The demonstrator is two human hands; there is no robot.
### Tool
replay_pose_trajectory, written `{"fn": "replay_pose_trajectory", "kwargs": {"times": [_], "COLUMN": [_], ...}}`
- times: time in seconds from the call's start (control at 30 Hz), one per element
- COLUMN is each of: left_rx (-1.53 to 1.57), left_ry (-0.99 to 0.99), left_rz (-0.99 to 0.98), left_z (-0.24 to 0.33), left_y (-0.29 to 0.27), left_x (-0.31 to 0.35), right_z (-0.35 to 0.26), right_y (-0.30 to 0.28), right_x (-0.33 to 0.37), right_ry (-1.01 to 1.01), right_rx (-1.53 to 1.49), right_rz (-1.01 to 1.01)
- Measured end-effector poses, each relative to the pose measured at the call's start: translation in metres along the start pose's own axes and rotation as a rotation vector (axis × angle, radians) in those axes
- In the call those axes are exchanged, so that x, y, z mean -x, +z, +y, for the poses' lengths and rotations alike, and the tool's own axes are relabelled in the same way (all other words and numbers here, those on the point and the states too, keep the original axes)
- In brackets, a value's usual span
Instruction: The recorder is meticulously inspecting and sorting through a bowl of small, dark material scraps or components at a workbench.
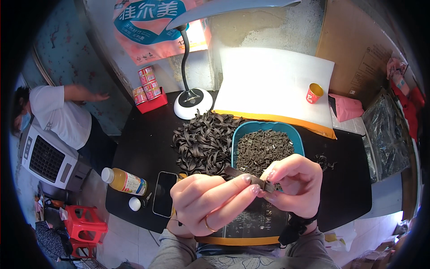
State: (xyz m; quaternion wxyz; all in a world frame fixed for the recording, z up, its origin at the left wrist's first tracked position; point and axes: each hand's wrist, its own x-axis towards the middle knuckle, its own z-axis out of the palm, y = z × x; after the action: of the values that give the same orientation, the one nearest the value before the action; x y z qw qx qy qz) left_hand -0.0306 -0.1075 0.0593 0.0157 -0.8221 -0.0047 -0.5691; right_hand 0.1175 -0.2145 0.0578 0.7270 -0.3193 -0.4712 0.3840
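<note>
My left hand (212, 201) pinches a short dark strap (255, 180) in front of me, its band running across the fingertips. My right hand (295, 183) closes on the strap's right end, where a small dark clip-like piece (269, 185) shows between the fingers; its exact kind is partly hidden. Just beyond the hands stands a teal tub (236, 134) heaped with small dark pieces (264, 150), some glinting like metal. To the left of the tub lies a large tangled pile of dark straps (204, 143).
A desk lamp (192, 105), a bottle (127, 180), a white cap (134, 204) and a phone (165, 193) stand or lie leftward. At the back are a white padded sheet (273, 80), a red cup (315, 93) and small cans (151, 88). Another person (62, 112) stands far left.
</note>
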Motion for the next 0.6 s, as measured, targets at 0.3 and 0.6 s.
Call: {"fn": "replay_pose_trajectory", "kwargs": {"times": [0.3, 0.6], "left_rx": [0.111, 0.392], "left_ry": [-0.045, -0.251], "left_rz": [0.0, -0.128], "left_z": [-0.001, -0.018], "left_y": [0.002, -0.005], "left_x": [-0.003, -0.014], "right_z": [0.0, -0.006], "right_y": [-0.001, -0.002], "right_x": [0.0, -0.001], "right_ry": [-0.059, -0.057], "right_rx": [0.047, 0.351], "right_rz": [0.034, -0.046]}}
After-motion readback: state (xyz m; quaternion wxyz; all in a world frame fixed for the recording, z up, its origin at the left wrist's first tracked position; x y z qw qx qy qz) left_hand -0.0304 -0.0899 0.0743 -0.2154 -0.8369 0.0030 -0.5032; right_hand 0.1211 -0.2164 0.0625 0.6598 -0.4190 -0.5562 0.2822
